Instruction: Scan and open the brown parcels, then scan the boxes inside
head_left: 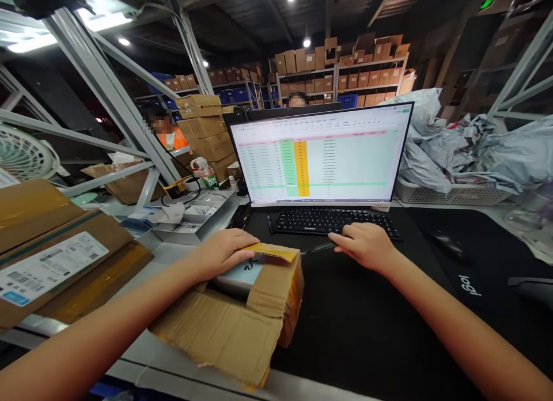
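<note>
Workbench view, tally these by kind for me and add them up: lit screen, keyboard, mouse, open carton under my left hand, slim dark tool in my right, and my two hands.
Lit screen: 1
Keyboard: 1
Mouse: 1
Open carton: 1
Slim dark tool: 1
Hands, left hand and right hand: 2
Total: 7

The black mouse pad carries "logi" in white letters, upside down in this view. A brand in small white letters on the front edge of the black keyboard starts with "B"; the rest is unclear. On the brown box at the left, a white label shows barcodes and print too small to read. The screen shows a table of tiny, unreadable entries. Black marks on the pale package inside the open carton cannot be made out.
</note>
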A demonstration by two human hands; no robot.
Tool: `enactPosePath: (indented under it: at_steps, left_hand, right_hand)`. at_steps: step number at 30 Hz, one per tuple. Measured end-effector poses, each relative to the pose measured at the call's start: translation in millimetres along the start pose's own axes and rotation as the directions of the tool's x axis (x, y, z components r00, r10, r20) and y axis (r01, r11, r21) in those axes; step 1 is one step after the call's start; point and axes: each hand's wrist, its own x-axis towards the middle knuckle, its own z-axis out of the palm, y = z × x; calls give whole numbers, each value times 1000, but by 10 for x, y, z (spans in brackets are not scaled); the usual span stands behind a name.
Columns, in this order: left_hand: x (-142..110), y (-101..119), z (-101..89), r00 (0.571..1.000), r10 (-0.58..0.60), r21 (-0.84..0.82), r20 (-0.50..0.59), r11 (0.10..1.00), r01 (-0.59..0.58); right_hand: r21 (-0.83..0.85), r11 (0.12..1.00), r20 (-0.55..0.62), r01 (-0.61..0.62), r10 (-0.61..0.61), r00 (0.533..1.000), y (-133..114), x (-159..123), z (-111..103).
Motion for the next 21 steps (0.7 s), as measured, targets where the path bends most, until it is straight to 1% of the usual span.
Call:
enactPosePath:
  at_steps: [2, 4, 6, 7, 8, 9, 10, 11, 12, 13, 14, 15, 16, 17, 18, 19, 21]
  left_hand:
    - [-15, 20, -10, 1000, -14, -11, 5, 1000, 14]
    - [-20, 46, -49, 997, -69, -6, 24, 998, 69]
    - [-30, 73, -136, 984, -175, 21, 37, 985, 174]
    - [-43, 83, -202, 967, -251, 37, 38, 968, 250]
    - [-66, 91, -282, 940, -340, 55, 34, 939, 338]
    - [-101, 97, -372, 896, -444, 69, 33, 895, 441]
    - [-150, 100, -467, 833, -552, 79, 35, 832, 548]
    - [-211, 102, -559, 760, -648, 83, 47, 761, 644]
    - [-284, 103, -641, 674, -734, 70, 83, 679, 730]
    - [-366, 105, -706, 577, -804, 37, 143, 587, 808]
    - [-453, 107, -750, 483, -847, -15, 223, 492, 870]
    - [-540, 110, -771, 405, -861, -77, 309, 402, 913]
    - [-622, 113, -768, 352, -854, -139, 383, 323, 936]
    - [-695, 116, -746, 317, -840, -193, 440, 256, 947]
    - [-753, 120, -709, 301, -831, -234, 468, 212, 949]
    - [-796, 124, -666, 303, -831, -263, 466, 197, 944]
    - [-828, 134, -582, 314, -845, -293, 432, 198, 935]
  right_hand:
    - [-57, 998, 18, -42, 43, 999, 103, -24, 56]
    - [-70, 994, 19, -81, 83, 996, 167, -58, 92]
    - [-40, 989, -21, -141, 140, 990, 197, -94, 94]
    - [-21, 985, -48, -172, 171, 984, 206, -112, 81]
    - [-4, 980, -71, -200, 199, 977, 215, -130, 62]
    - [11, 974, -88, -226, 226, 970, 224, -148, 37]
    - [25, 968, -96, -251, 252, 963, 233, -163, 11]
    - [42, 961, -102, -275, 278, 955, 240, -175, -15]
    - [62, 954, -104, -295, 300, 948, 240, -179, -38]
    - [83, 947, -108, -310, 318, 942, 229, -174, -58]
    - [96, 942, -113, -323, 333, 936, 202, -159, -75]
    - [98, 938, -128, -333, 344, 930, 154, -133, -91]
    - [93, 936, -149, -338, 349, 925, 81, -98, -109]
    - [78, 939, -178, -334, 343, 922, -19, -55, -131]
    - [53, 948, -211, -312, 316, 925, -145, -7, -159]
    - [25, 964, -237, -265, 263, 935, -295, 44, -193]
    - [-10, 995, -252, -95, 89, 964, -637, 152, -268]
